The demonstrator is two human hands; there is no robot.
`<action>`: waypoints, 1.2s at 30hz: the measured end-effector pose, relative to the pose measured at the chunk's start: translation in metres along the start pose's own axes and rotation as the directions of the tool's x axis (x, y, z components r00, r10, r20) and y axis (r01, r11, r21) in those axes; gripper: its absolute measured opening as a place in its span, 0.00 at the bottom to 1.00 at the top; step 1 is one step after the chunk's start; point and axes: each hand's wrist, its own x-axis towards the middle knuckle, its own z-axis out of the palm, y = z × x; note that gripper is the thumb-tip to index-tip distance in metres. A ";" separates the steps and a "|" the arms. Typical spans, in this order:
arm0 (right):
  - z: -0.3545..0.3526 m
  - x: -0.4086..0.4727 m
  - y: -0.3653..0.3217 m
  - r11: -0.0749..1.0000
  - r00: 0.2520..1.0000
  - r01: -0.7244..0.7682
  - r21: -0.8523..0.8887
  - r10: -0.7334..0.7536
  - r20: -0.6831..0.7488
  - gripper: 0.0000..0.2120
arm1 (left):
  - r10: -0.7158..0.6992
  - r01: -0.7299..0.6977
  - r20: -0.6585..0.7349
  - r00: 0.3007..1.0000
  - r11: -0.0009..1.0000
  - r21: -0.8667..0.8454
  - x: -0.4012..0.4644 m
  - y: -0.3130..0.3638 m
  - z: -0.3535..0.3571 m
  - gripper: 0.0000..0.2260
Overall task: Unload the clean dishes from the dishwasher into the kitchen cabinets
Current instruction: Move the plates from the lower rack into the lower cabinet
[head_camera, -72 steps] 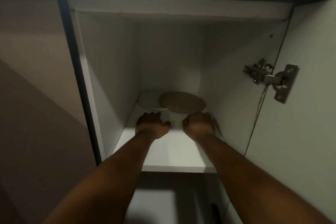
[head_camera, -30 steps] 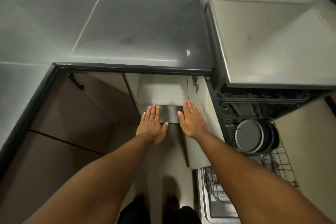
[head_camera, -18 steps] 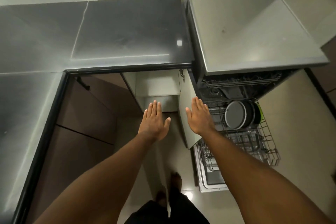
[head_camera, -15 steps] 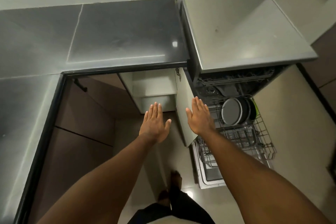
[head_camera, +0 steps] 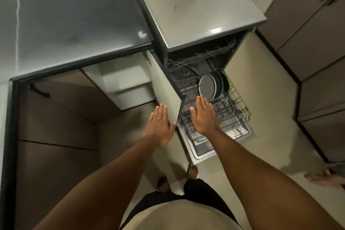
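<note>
The dishwasher (head_camera: 201, 30) stands open with its lower wire rack (head_camera: 231, 110) pulled out over the lowered door. Several grey plates (head_camera: 208, 87) stand on edge at the rack's back, with a green dish (head_camera: 226, 80) behind them. My right hand (head_camera: 202, 115) hovers flat above the rack, fingertips just short of the plates, holding nothing. My left hand (head_camera: 159, 123) is flat and empty over the floor, beside the edge of the open cabinet door (head_camera: 166, 87). The white cabinet (head_camera: 123, 80) under the counter shows bare shelves.
A dark glossy countertop (head_camera: 71, 30) runs to the left. Brown cabinet fronts (head_camera: 56, 117) line the left side and more stand at the far right (head_camera: 317, 43). Another person's bare foot (head_camera: 323, 178) shows at the right edge. My own feet stand on the beige floor.
I have pulled back from the cabinet shelf where plates lie, stood up and turned right. Both empty hands have shifted from the cabinet toward the dishwasher rack.
</note>
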 end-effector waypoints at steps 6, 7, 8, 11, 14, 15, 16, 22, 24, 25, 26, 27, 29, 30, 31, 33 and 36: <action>-0.010 -0.011 0.049 0.998 0.999 -0.049 0.036 0.050 -0.009 0.29 | 0.076 -0.077 0.025 0.997 0.997 0.032 0.010 0.047 0.016 0.33; -0.009 -0.012 0.050 0.998 0.999 -0.045 0.038 0.046 -0.005 0.29 | 0.079 -0.080 0.017 0.997 0.996 0.029 0.009 0.047 0.017 0.33; -0.013 -0.012 0.069 0.998 0.999 -0.048 0.051 0.048 0.003 0.29 | 0.085 -0.086 0.024 0.996 0.996 0.024 0.013 0.065 0.023 0.33; -0.023 -0.013 0.098 0.997 0.999 -0.053 0.057 0.053 0.010 0.29 | 0.088 -0.088 0.031 0.996 0.996 0.010 0.019 0.093 0.034 0.34; -0.033 -0.013 0.124 0.995 0.997 -0.075 0.064 0.074 0.016 0.29 | 0.075 -0.075 0.058 0.995 0.997 0.003 0.026 0.117 0.043 0.34; -0.037 -0.012 0.134 0.995 0.997 -0.075 0.064 0.075 0.016 0.29 | 0.067 -0.067 0.066 0.996 0.998 0.004 0.030 0.128 0.047 0.34; -0.040 -0.010 0.143 0.995 0.997 -0.076 0.061 0.075 0.019 0.29 | 0.064 -0.064 0.071 0.995 0.998 0.001 0.033 0.137 0.050 0.34; -0.051 0.006 0.184 0.992 0.995 -0.092 0.089 0.090 0.029 0.30 | 0.058 -0.057 0.095 0.994 0.998 -0.018 0.051 0.178 0.060 0.33; -0.054 0.010 0.193 0.991 0.995 -0.097 0.091 0.094 0.036 0.29 | 0.054 -0.052 0.116 0.992 0.998 -0.019 0.059 0.188 0.062 0.33; -0.055 0.014 0.198 0.991 0.994 -0.102 0.091 0.099 0.040 0.29 | 0.052 -0.050 0.131 0.990 0.999 -0.020 0.064 0.193 0.063 0.33; -0.056 0.017 0.203 0.990 0.994 -0.107 0.091 0.104 0.041 0.29 | 0.051 -0.049 0.140 0.989 0.999 -0.018 0.070 0.196 0.063 0.33; -0.056 0.020 0.207 0.990 0.993 -0.111 0.087 0.108 0.044 0.30 | 0.055 -0.054 0.143 0.988 0.998 -0.015 0.075 0.198 0.064 0.33; -0.058 0.029 0.216 0.989 0.991 -0.126 0.080 0.122 0.055 0.30 | 0.068 -0.066 0.147 0.987 0.998 -0.015 0.089 0.201 0.065 0.33; -0.060 0.035 0.220 0.987 0.989 -0.138 0.079 0.133 0.062 0.30 | 0.073 -0.070 0.155 0.985 0.997 -0.020 0.098 0.202 0.064 0.33; -0.061 0.039 0.223 0.986 0.988 -0.145 0.080 0.140 0.063 0.30 | 0.074 -0.071 0.159 0.985 0.997 -0.020 0.106 0.203 0.064 0.34; -0.063 0.048 0.229 0.987 0.989 -0.142 0.080 0.138 0.057 0.30 | 0.075 -0.075 0.161 0.984 0.997 -0.010 0.122 0.205 0.064 0.34; -0.064 0.065 0.237 0.980 0.982 -0.177 0.093 0.171 0.076 0.30 | 0.074 -0.073 0.171 0.982 0.997 -0.013 0.144 0.208 0.062 0.33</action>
